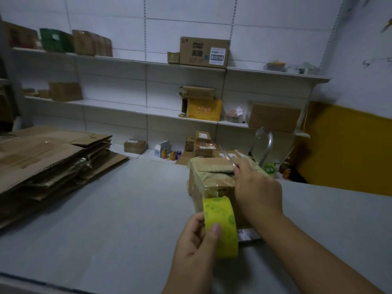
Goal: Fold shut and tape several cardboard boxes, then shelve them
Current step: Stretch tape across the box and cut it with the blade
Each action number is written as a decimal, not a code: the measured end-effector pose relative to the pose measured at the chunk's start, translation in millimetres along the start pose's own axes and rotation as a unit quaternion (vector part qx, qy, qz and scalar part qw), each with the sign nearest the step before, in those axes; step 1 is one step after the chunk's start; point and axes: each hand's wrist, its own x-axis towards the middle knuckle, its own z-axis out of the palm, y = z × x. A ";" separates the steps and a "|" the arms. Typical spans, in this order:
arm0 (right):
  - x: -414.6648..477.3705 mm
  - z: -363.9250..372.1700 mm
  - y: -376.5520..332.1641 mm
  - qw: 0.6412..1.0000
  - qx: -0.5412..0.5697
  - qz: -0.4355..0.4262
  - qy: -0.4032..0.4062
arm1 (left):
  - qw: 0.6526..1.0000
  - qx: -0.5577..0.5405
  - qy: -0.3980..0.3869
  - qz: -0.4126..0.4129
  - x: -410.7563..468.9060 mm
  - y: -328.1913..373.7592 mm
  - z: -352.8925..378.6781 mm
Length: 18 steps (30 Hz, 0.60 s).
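One upright tape roll [220, 225], strip [210, 191] toward box [212, 164]

grey table [106, 209] w/ drink cans [172, 154] beyond

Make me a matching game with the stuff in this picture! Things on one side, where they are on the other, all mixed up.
Things:
1. tape roll
2. metal blade
3. flat cardboard stack
4. big labelled box

Places:
A. on the top shelf
B. in the left hand
C. on the left side of the table
D. in the right hand

Pairs: 1-B, 2-D, 3-C, 4-A
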 end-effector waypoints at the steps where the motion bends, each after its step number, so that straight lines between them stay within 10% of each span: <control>1: 0.9 0.8 -0.6 1.000 -0.004 0.007 -0.008 | 1.000 -0.006 -0.009 -0.015 1.2 2.9 1.4; 18: -1.8 -5.3 -5.4 0.998 -0.028 0.032 -0.045 | 0.968 -0.103 -0.118 -0.197 -3.8 6.1 -7.8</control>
